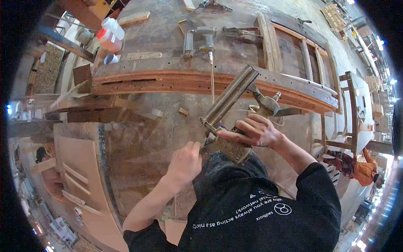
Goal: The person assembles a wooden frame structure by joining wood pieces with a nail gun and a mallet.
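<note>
A worn metal nail gun (233, 148) is held in front of my body, tilted, its long magazine (231, 97) slanting up to the right. My right hand (257, 131) is wrapped around the gun's body, with the air fitting (277, 96) sticking out beyond it. My left hand (183, 164) is closed in a fist just below the magazine's lower end, by a small dark part. What its fingers hold there is hidden.
A bench with a long reddish wooden beam (168, 84) on its near edge lies ahead. Plastic bottles (110, 38), a clear container (207, 40) and a wooden frame (302, 50) rest on it. Panels (82, 168) lean at left. Another person (357, 168) is at far right.
</note>
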A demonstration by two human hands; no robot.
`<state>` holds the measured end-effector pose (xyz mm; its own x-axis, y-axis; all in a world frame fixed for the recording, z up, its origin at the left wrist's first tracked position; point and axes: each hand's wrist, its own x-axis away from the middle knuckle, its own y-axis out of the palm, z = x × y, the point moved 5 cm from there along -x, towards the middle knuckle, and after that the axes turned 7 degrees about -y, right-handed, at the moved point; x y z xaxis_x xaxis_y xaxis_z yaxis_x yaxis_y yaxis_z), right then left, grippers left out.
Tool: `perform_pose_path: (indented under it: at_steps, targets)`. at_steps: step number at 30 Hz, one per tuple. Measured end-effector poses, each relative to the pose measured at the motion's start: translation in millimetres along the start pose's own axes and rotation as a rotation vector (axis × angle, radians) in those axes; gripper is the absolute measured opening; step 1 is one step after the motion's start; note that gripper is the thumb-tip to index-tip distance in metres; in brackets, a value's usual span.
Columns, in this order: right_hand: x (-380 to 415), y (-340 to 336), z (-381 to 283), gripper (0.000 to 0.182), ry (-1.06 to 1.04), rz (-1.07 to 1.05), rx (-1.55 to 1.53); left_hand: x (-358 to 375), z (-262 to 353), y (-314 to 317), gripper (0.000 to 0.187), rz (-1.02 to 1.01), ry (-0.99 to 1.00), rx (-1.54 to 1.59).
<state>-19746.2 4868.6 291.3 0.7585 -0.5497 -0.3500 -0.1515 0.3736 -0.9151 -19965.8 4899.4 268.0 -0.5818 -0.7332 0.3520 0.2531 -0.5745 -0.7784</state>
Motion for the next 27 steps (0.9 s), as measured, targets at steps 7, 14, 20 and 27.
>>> perform_pose_path:
  at_steps: [7, 14, 20, 27]
  targets:
    - [23.8, 52.6, 120.3, 0.065, 0.363, 0.024, -0.370, -136.4, 8.1, -75.0, 0.022, -0.136, -0.075, 0.108]
    - [76.9, 65.0, 234.8, 0.073, 1.005, 0.032, -0.729, -382.0, -132.1, -142.5, 0.048, 0.217, -0.372, -0.256]
    - [124.7, 114.1, 281.5, 0.053, 1.382, 0.959, -1.157, -509.4, -133.5, -140.1, 0.037, 0.421, -0.386, -0.608]
    - [159.2, 150.9, 308.7, 0.039, 1.825, 0.966, -1.241, -491.6, -5.0, -19.9, 0.052, 0.200, -0.325, -0.304]
